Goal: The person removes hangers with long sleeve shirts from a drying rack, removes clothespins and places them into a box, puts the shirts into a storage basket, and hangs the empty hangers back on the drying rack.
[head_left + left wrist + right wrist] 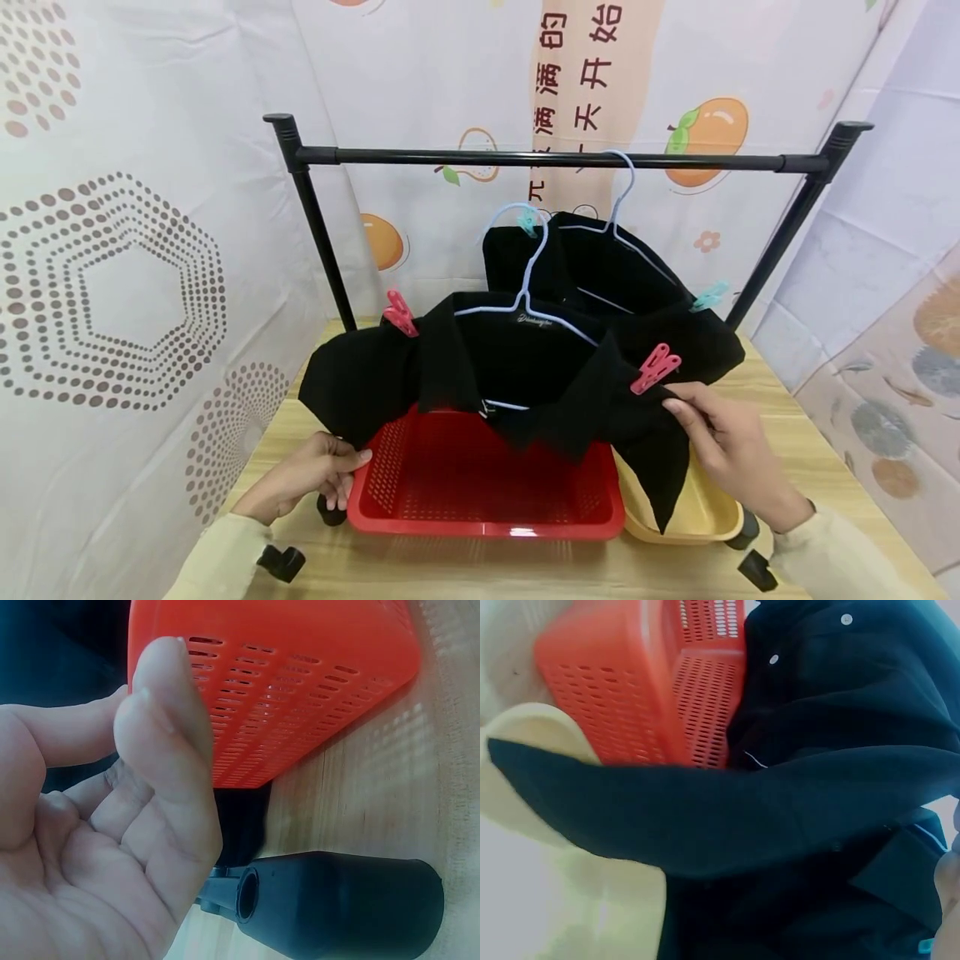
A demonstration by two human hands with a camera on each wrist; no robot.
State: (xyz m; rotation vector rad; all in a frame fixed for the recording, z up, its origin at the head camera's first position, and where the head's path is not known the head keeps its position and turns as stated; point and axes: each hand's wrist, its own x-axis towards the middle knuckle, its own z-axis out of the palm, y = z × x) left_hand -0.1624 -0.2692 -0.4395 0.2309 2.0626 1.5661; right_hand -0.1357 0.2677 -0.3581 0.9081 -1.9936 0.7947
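While the left hand [322,477] gripped the left rim of the red basket [487,479] between thumb and curled fingers, the right hand [731,446] pinched the right sleeve end of the front black shirt [525,354]. The shirt, fitted on a blue hanger [528,268], was positioned at the basket's far side; its lower support appeared hidden from view.

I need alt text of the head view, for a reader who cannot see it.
A person's right hand pinches the sleeve of a black shirt on a blue hanger; the left hand touches a red basket. Behind, another black shirt hangs from a rack.
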